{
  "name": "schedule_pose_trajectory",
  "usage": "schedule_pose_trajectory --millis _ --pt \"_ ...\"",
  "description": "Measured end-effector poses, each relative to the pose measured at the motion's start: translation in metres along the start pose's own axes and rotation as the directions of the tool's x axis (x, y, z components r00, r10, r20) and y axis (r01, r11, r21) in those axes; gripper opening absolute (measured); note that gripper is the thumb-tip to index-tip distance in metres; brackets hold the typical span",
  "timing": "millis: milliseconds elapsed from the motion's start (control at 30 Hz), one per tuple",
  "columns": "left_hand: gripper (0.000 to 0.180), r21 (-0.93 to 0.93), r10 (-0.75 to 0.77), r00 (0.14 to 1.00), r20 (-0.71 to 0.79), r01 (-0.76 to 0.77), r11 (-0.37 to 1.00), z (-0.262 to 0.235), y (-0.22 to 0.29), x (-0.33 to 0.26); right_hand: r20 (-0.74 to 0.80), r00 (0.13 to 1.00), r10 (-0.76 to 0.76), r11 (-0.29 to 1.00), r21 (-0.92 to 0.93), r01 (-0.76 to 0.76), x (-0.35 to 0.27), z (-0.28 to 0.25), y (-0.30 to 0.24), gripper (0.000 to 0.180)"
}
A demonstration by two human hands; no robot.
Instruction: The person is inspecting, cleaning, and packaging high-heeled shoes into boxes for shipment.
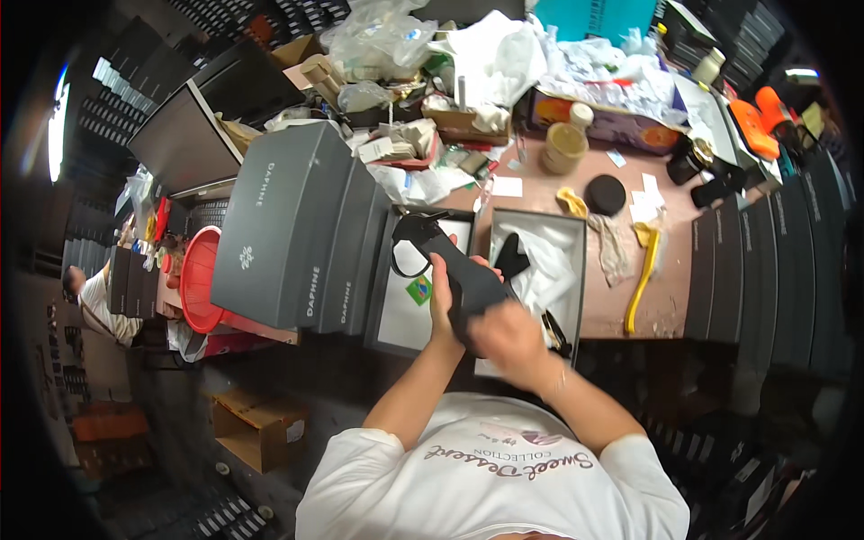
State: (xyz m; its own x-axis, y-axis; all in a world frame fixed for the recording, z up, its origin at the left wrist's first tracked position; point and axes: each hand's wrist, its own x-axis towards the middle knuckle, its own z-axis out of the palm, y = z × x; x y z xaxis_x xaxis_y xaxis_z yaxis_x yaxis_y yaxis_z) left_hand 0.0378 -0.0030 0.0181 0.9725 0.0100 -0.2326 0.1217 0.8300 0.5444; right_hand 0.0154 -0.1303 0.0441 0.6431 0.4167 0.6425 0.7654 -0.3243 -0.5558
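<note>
A black sandal (pixel 470 274) with an ankle strap is tilted in front of my chest, its dark sole facing up. My left hand (pixel 441 297) is wrapped around its middle from beneath, fingertips showing at the far side. Against the sandal's near end lies my right hand (pixel 513 337), fingers curled and slightly blurred; what they hold, if anything, is hidden. Below is an open grey shoebox (pixel 582 270) containing white tissue paper (pixel 544 270), with another dark shoe (pixel 513 256) partly in view. Beside it on the left, the box lid (pixel 396 310) lies under my left hand.
Large dark grey shoeboxes (pixel 279 225) stand stacked at left, near a red basket (pixel 200 279). More boxes (pixel 751 270) line the right. On the table are a jar (pixel 564 148), a yellow-handled tool (pixel 641 283), cloth and crumpled paper (pixel 612 67). A person (pixel 108 297) is far left.
</note>
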Motion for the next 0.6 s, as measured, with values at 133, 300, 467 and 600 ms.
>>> schedule_pose_trajectory --millis 133,300,467,600 --pt "0.050 -0.065 -0.047 0.999 -0.003 0.047 0.997 -0.012 0.003 -0.030 -0.076 0.981 0.176 0.981 -0.070 -0.182 0.009 0.008 -0.020 0.025" --pt "0.049 -0.109 -0.060 0.998 -0.016 0.058 0.992 -0.028 0.005 -0.050 -0.117 0.991 0.058 0.995 -0.074 -0.067 -0.005 0.021 -0.045 0.017" --pt "0.051 -0.178 -0.145 0.906 0.398 0.231 0.957 -0.050 0.011 -0.059 0.014 1.000 -0.009 1.000 -0.013 0.009 -0.044 0.018 -0.075 0.017" --pt "0.058 -0.020 -0.249 0.967 -0.043 0.249 0.968 -0.021 -0.001 -0.092 -0.124 0.979 0.159 0.964 -0.196 -0.181 -0.017 0.005 -0.055 0.010"
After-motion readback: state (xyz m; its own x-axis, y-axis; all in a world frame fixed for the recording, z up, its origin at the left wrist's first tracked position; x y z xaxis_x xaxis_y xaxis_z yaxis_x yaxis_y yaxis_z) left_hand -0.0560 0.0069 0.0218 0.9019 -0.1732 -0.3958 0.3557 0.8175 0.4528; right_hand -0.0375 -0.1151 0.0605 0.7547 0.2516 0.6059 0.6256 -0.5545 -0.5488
